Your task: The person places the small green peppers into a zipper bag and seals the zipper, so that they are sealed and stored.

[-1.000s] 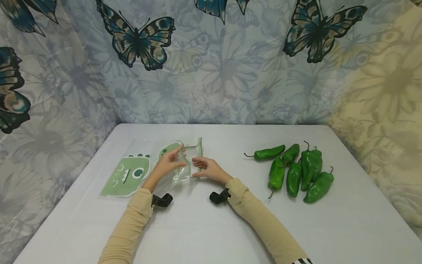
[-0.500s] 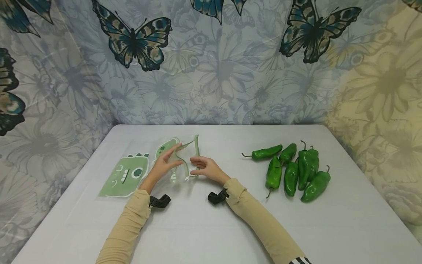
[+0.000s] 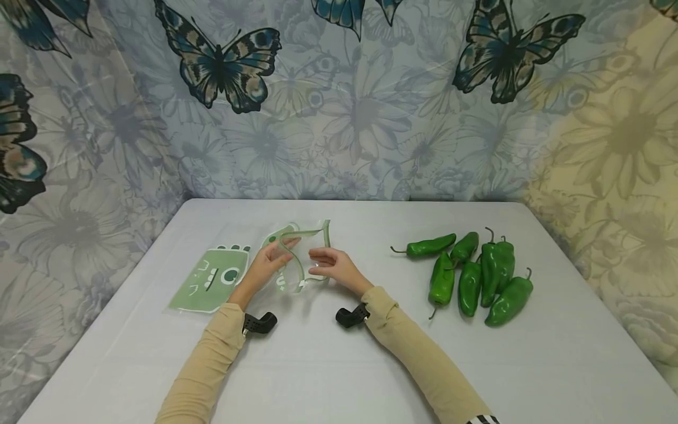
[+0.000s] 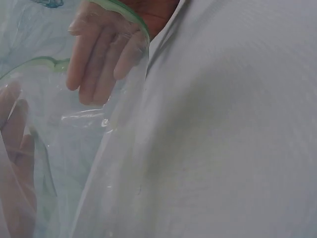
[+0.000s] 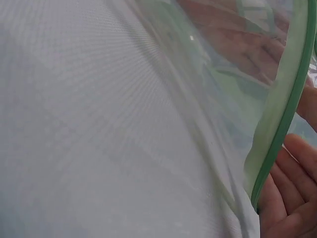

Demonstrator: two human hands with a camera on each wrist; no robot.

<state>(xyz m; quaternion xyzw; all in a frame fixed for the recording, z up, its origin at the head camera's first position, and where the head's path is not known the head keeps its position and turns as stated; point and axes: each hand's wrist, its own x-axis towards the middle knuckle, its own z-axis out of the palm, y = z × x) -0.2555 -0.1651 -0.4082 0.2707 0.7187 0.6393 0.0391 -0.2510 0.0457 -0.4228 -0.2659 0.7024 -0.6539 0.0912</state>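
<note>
A clear plastic bag with a green-trimmed mouth (image 3: 326, 234) stands spread between both hands. My left hand (image 3: 267, 265) touches its left side, thumb and fingers apart and fairly straight. At the right side is my right hand (image 3: 341, 270), fingers extended and thumb apart from them. Through the film in the left wrist view, the right hand (image 4: 101, 64) shows straight fingers, with the left hand (image 4: 19, 168) at lower left. The right wrist view has the green trim (image 5: 282, 109) beside the right hand (image 5: 292, 193); whether these fingers press the film is unclear.
A flat green bag with a one-eyed cartoon face (image 3: 212, 280) lies left of the hands. Several green peppers (image 3: 492, 271) lie on the right of the white table (image 3: 328, 365). A butterfly-patterned cloth (image 3: 365, 118) hangs behind.
The spread bag's mouth has shifted and changed shape slightly, its trim now rounder at the left. The left fingers have moved a little right, and the flat face bag has shifted slightly right.
</note>
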